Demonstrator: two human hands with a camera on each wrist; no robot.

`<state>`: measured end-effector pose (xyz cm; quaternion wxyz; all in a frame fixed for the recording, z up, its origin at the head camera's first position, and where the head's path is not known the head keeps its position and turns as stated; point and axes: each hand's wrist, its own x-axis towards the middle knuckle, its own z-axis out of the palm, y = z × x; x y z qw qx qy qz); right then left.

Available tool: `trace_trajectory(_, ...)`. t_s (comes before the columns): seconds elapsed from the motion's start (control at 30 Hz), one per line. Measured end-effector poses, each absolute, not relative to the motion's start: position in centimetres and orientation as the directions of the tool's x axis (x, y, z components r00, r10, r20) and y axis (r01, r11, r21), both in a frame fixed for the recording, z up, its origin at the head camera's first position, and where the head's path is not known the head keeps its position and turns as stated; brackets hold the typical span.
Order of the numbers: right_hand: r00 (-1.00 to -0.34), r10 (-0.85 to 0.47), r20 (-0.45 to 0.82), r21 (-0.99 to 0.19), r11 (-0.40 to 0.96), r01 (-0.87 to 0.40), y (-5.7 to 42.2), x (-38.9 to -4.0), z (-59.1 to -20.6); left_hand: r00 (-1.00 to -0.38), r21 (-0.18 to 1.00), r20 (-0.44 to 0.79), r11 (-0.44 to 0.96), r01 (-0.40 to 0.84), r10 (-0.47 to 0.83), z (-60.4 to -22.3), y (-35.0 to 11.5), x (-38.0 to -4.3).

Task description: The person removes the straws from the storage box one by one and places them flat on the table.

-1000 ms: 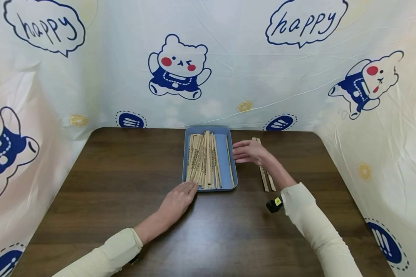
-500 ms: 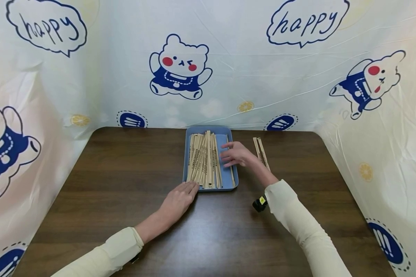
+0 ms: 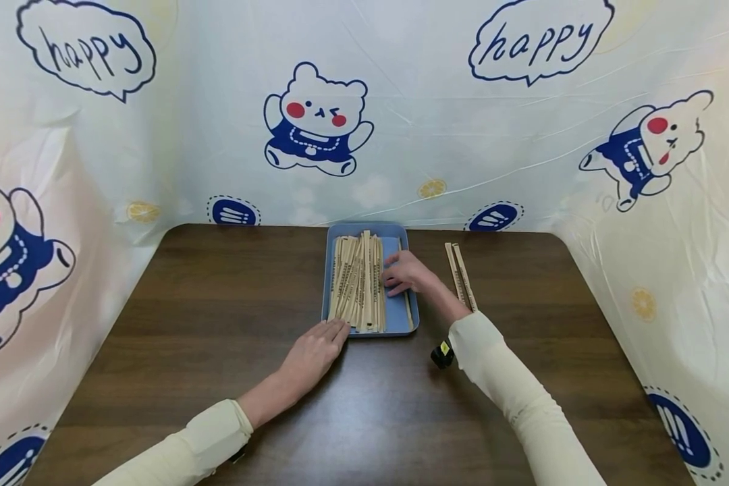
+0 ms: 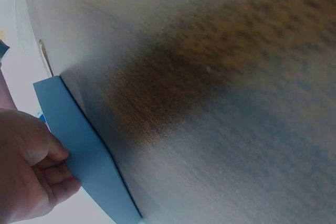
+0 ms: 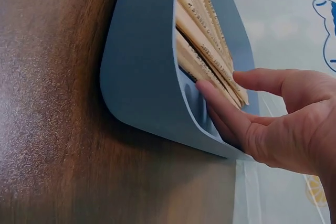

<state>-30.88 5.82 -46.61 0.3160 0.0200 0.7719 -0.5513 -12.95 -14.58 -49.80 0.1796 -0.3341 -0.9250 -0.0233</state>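
Note:
A blue rectangular tray [image 3: 370, 333] holds a pile of slim tan paper-wrapped sticks [image 3: 355, 283] printed with dark characters. They lie lengthwise, mostly on its left side. One single wrapped stick [image 3: 409, 310] lies by the tray's right wall. My left hand [image 3: 312, 351] holds the near left corner; in the left wrist view its bent fingertips meet the tray's rim. My right hand [image 3: 410, 271] reaches over the right wall into the tray. Its fingertips are at the pile's right edge, thumb and finger spread apart beside the sticks in the right wrist view.
Two more wrapped sticks [image 3: 462, 277] lie on the brown wooden table [image 3: 237, 290] right of the tray, partly behind my right forearm. A printed curtain [image 3: 401, 135] hangs behind the table and along both sides.
My right hand has moved left from outside the tray's right wall to the pile, its fingers drawing in. The pile's right edge has shifted slightly left. My left hand has stayed put.

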Motion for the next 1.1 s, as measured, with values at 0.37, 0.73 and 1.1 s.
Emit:
trace_trajectory(0.37,-0.858,-0.247,-0.451,-0.831,0.467,0.302,5.0,-30.9,-47.4,-0.714,-0.081,0.350,0.779,0.621,0.606,-50.0,-14.5,-12.9)
trace_trajectory(0.73,-0.889,-0.247,-0.385,-0.833,0.507,0.220,4.5,-31.0,-47.6,-0.719,-0.085,0.345,0.783,0.617,0.604,-50.1,-14.5,-13.0)
trace_trajectory(1.1,-0.914,-0.233,-0.333,-0.812,0.564,0.152,4.1,-30.9,-47.8,-0.720,-0.091,0.342,0.784,0.615,0.604,-49.9,-14.6,-13.0)
